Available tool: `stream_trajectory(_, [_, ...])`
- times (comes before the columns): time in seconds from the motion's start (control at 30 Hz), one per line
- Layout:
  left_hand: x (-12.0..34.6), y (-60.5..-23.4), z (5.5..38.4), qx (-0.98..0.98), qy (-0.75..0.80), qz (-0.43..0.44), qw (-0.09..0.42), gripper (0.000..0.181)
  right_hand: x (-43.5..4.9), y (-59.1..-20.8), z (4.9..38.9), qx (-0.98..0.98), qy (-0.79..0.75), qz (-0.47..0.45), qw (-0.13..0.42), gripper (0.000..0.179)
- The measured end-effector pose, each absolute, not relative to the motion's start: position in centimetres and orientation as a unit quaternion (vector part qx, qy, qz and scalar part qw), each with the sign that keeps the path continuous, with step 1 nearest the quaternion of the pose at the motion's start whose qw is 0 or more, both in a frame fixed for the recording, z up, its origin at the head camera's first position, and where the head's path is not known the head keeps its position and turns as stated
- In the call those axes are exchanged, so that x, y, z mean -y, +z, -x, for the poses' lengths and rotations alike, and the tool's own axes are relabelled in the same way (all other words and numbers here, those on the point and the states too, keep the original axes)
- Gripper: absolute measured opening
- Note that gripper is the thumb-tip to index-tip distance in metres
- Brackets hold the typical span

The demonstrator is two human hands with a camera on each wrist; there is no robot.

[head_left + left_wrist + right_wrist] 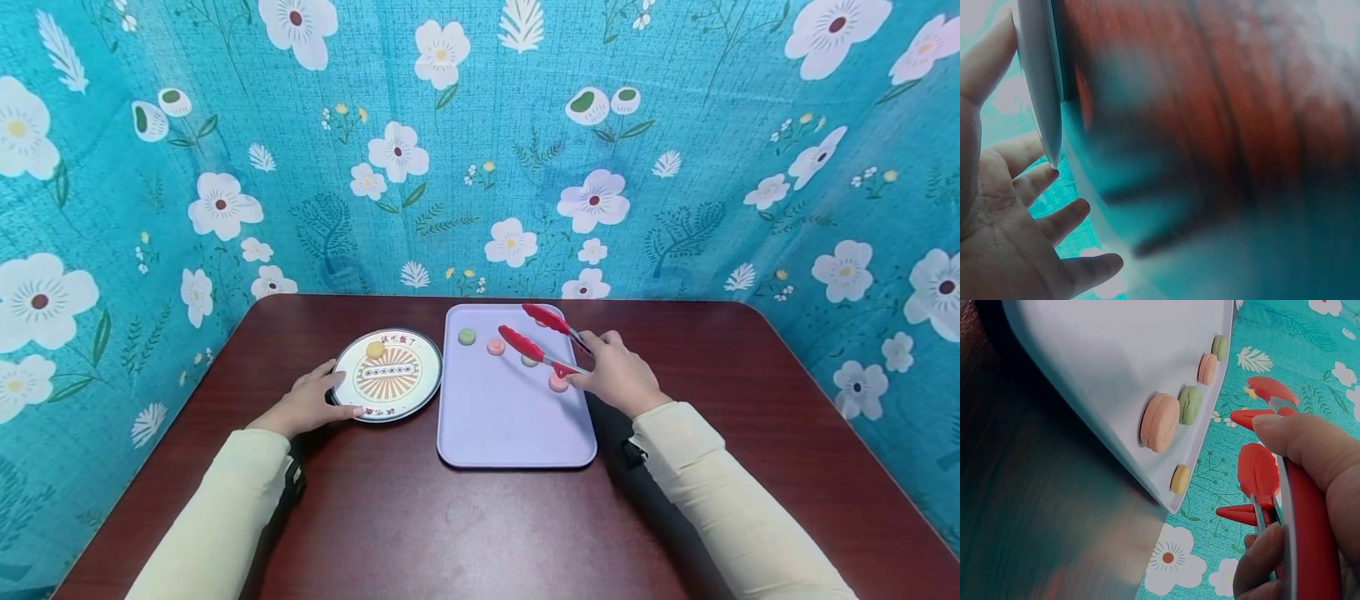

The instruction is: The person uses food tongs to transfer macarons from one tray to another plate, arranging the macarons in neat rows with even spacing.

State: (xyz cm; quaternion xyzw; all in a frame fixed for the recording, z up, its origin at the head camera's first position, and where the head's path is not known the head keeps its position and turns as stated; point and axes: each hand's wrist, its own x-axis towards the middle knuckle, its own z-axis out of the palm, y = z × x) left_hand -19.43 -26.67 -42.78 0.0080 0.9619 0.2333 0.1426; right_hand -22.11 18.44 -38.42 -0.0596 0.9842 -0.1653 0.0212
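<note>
My left hand point(307, 400) holds the rim of a round white plate point(427, 379) between thumb and index finger, its other fingers spread loose in the left wrist view. A yellow macaron point(375, 350) sits on the plate's printed face. With my right hand point(621, 375) I grip red-tipped metal tongs point(528, 345), their arms apart and nothing between the tips. They hang over a lilac tray point(502, 425). On it lie a green macaron point(467, 337), a pink macaron point(496, 346), another green macaron point(1190, 405), a nearer pink macaron point(1160, 423) and a yellow macaron point(1180, 479).
Plate and tray stand side by side on a dark reddish-brown table point(390, 517). Behind and at both sides hangs a teal floral cloth point(465, 192). The right forearm's shadow falls beside the tray.
</note>
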Motion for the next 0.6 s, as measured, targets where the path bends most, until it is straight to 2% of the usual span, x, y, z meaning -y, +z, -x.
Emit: stream_trajectory(0.6, [26.67, -42.91, 19.54, -0.963, 0.23, -0.006, 0.14, 0.1, -19.06, -38.41, 22.92, -0.985, -0.167, 0.048, 0.017, 0.09])
